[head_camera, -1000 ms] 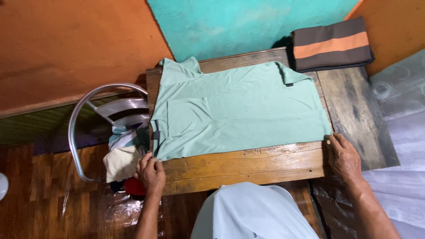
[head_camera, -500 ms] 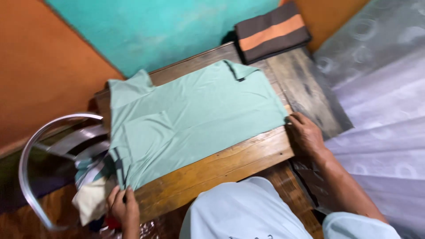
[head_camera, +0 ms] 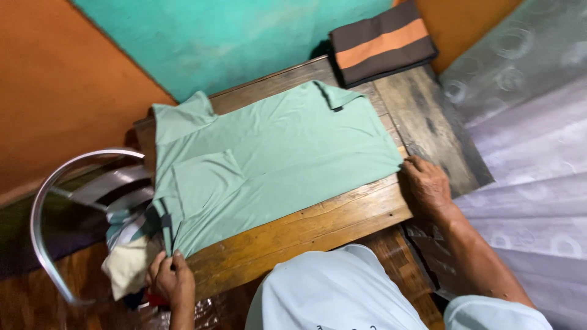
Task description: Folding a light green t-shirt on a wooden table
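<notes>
A pale green shirt [head_camera: 275,153] lies spread flat on a wooden table [head_camera: 306,229], its collar end at the left edge and a folded sleeve flap on its left part. My left hand [head_camera: 172,278] pinches the shirt's near left corner at the table's edge. My right hand [head_camera: 427,186] rests on the table at the shirt's near right corner, fingers closed on the hem.
A folded brown cloth with an orange stripe [head_camera: 382,44] lies at the table's far right corner. A metal chair [head_camera: 67,201] with a heap of clothes [head_camera: 131,244] stands left of the table. Pale patterned fabric [head_camera: 526,159] covers the area to the right.
The view swung right and tilted, then settled. Both hands keep hold of the same shirt corners; the shirt lies as before.
</notes>
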